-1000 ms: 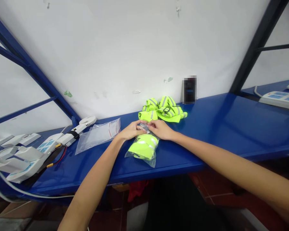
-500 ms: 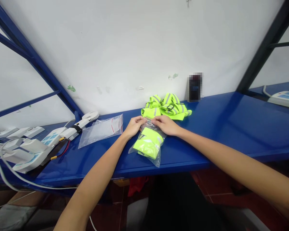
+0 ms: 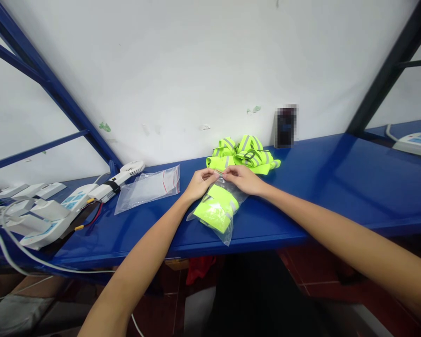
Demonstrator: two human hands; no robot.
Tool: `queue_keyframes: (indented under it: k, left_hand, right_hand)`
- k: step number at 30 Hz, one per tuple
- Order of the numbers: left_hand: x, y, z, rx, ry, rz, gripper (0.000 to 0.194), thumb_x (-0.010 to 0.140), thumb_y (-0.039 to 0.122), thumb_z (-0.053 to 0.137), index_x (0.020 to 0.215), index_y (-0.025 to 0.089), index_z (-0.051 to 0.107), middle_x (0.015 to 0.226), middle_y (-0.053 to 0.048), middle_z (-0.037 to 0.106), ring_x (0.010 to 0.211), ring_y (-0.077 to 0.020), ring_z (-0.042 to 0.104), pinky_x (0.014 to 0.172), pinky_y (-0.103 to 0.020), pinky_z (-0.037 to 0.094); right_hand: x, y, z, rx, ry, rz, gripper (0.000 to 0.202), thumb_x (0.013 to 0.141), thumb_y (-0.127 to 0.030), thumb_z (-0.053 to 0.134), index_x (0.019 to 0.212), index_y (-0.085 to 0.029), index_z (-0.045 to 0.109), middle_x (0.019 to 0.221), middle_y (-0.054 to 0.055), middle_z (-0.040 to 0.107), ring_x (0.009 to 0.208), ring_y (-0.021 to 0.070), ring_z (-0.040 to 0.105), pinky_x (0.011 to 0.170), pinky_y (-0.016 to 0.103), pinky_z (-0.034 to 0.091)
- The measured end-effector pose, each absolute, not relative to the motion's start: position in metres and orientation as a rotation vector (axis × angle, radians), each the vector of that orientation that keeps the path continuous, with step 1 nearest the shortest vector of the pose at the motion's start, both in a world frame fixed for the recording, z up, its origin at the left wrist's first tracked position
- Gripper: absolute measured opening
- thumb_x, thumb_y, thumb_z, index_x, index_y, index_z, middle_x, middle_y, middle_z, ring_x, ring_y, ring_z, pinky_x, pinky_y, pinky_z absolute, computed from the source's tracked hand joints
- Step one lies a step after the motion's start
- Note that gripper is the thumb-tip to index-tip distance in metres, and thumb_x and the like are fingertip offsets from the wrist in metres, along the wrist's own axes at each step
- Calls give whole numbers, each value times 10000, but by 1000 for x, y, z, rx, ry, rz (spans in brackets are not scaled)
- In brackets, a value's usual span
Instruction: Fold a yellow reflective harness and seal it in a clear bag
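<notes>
A clear plastic zip bag (image 3: 226,238) lies near the front edge of the blue table, its top end pointing away from me. Inside it is a folded neon-yellow reflective strap (image 3: 215,208) with grey stripes. My left hand (image 3: 201,182) pinches the bag's top edge from the left. From the right, my right hand (image 3: 243,179) pinches the same edge, with the fingertips of both hands close together. Just beyond my hands is a pile of loose neon-yellow reflective straps (image 3: 252,157), partly hidden by my right hand.
Flat clear zip bags (image 3: 147,189) with red lines lie to the left. Beyond them are a white handheld fan (image 3: 131,168), a white power strip (image 3: 49,234) with plugs and cables, and red-black wires (image 3: 94,217). A pixelated dark object (image 3: 286,126) leans on the wall (image 3: 196,70).
Both hands have shifted slightly at the bag's top edge, still pinching it. The bag's top is tilted up a little more. The camera view has moved slightly.
</notes>
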State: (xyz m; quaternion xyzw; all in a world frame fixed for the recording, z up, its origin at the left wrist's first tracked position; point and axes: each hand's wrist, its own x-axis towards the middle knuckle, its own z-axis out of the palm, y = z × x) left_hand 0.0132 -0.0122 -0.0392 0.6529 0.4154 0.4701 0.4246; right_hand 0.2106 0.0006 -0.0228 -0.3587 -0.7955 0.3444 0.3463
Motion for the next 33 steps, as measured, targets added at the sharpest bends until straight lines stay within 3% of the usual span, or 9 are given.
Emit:
queue_keyframes:
  k: [23,33]
  left_hand:
    - [16,-15,-34,1774,1077,1245,244,832,392,658,810,150,658,708,2,615,656,-123,531,634,-241,386]
    - [16,-13,-37,1833,1093,1237,276,818,414,674,835,138,686,842,-54,701,777,-167,613,740,-275,464]
  right_hand:
    - [211,0,-21,-926,-2036,917,224,853,-349,582,850,-137,652,758,37,630,674,148,531,644,278,404]
    - [210,3,-26,-858,-2105,817,237,887,-368,537,809,-152,594,739,32,597,653,147,506,629,281,385]
